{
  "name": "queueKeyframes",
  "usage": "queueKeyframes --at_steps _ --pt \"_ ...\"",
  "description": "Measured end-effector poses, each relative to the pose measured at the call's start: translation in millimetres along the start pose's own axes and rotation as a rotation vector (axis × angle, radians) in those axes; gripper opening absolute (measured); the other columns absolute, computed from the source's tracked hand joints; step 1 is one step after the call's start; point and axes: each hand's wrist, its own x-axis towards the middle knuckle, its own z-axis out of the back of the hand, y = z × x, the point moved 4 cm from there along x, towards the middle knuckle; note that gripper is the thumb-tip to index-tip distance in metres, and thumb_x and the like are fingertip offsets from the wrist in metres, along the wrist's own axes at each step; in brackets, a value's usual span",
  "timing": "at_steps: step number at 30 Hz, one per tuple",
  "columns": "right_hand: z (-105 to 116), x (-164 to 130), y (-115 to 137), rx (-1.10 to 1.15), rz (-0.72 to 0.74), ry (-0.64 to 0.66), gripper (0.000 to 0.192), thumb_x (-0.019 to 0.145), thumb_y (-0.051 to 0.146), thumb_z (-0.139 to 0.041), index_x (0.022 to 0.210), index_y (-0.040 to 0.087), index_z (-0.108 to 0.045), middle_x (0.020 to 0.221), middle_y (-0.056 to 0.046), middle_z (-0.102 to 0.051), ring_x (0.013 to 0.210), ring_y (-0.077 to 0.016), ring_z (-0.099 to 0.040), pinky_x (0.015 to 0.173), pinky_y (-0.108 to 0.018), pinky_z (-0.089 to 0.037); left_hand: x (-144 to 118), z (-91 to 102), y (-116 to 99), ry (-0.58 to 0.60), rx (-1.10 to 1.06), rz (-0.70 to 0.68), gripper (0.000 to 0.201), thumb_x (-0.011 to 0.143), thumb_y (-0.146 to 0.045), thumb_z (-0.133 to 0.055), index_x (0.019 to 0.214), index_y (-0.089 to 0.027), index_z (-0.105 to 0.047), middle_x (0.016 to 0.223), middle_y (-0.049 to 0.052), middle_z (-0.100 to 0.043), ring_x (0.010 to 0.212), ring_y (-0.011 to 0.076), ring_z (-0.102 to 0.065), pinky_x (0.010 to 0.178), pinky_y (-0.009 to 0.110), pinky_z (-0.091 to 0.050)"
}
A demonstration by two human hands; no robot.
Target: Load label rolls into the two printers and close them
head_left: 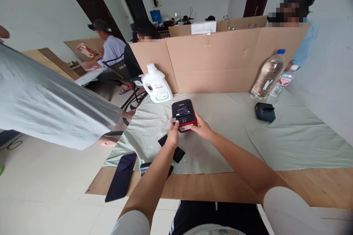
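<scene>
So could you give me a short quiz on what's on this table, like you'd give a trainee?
1. True or false: both hands are on the red and black device.
2. Which thing stands nearest the cardboard wall on the left side of the table?
A. white jug
B. clear bottle
C. dark phone
3. Fill in: the small black box lies on the pale green ____.

Key:
1. True. The left hand grips its near left corner and the right hand touches its right side.
2. A
3. cloth
</scene>
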Motion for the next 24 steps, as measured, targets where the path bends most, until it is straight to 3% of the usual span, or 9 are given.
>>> queueKeyframes --at_steps 3,6,10,16,21,24 --pt "47.9 -42.4 4.9 0.008 0.047 0.004 0.084 0.076 0.039 -0.067 0.149 0.030 -0.026 0.138 -0.003 -0.054 0.120 -0.0248 -0.057 0.098 -0.044 -0.049 -37.1 -41.9 -5.4 0.067 -0.032 0.010 0.059 0.091 -0.043 -0.053 0.144 -0.027 -0.033 0.149 0.002 -0.042 0.139 0.0214 -0.036 0.116 0.037 -0.028" --pt "90.7 -91.5 1.7 -0.032 0.036 -0.075 0.086 0.077 0.041 -0.066 0.150 0.029 -0.023 0.137 -0.005 -0.054 0.117 -0.0253 -0.058 0.094 -0.044 -0.052 -73.1 -82.7 -0.4 0.175 -0.055 0.083 0.067 0.090 -0.044 -0.055 0.148 -0.027 -0.026 0.153 0.002 -0.034 0.142 0.0223 -0.031 0.118 0.038 -0.026" --pt "119.9 -149.2 -20.6 -0.134 -0.047 -0.211 0.086 0.078 0.043 -0.065 0.150 0.027 -0.021 0.139 -0.010 -0.051 0.117 -0.0278 -0.057 0.092 -0.049 -0.053 -110.8 -113.8 24.6 0.318 -0.025 0.194 0.067 0.089 -0.045 -0.054 0.148 -0.029 -0.027 0.155 0.001 -0.032 0.144 0.0243 -0.027 0.118 0.040 -0.024" --pt "115.9 -181.8 -46.7 -0.216 -0.084 -0.220 0.089 0.079 0.045 -0.062 0.152 0.025 -0.014 0.151 -0.014 -0.035 0.130 -0.0318 -0.047 0.101 -0.058 -0.044 -134.0 -113.2 50.5 0.339 0.106 0.208 0.068 0.090 -0.048 -0.050 0.149 -0.027 -0.023 0.158 0.004 -0.023 0.146 0.0241 -0.019 0.120 0.043 -0.019" --pt "121.0 -170.0 -23.5 -0.361 0.025 -0.330 0.088 0.078 0.053 -0.063 0.149 0.023 -0.022 0.151 -0.015 -0.034 0.139 -0.0325 -0.033 0.109 -0.061 -0.032 -130.4 -109.8 44.4 0.358 0.097 0.167 0.068 0.087 -0.048 -0.056 0.146 -0.026 -0.030 0.154 0.007 -0.033 0.142 0.0261 -0.028 0.118 0.043 -0.024" --pt "126.6 -156.0 -10.1 -0.405 0.044 -0.384 0.065 0.085 0.057 -0.051 0.140 0.023 -0.041 0.152 -0.012 -0.032 0.141 -0.0303 -0.028 0.112 -0.058 -0.028 -116.4 -105.8 39.8 0.337 0.064 0.176 0.065 0.087 -0.046 -0.057 0.144 -0.025 -0.034 0.153 0.007 -0.034 0.142 0.0269 -0.029 0.116 0.044 -0.025"
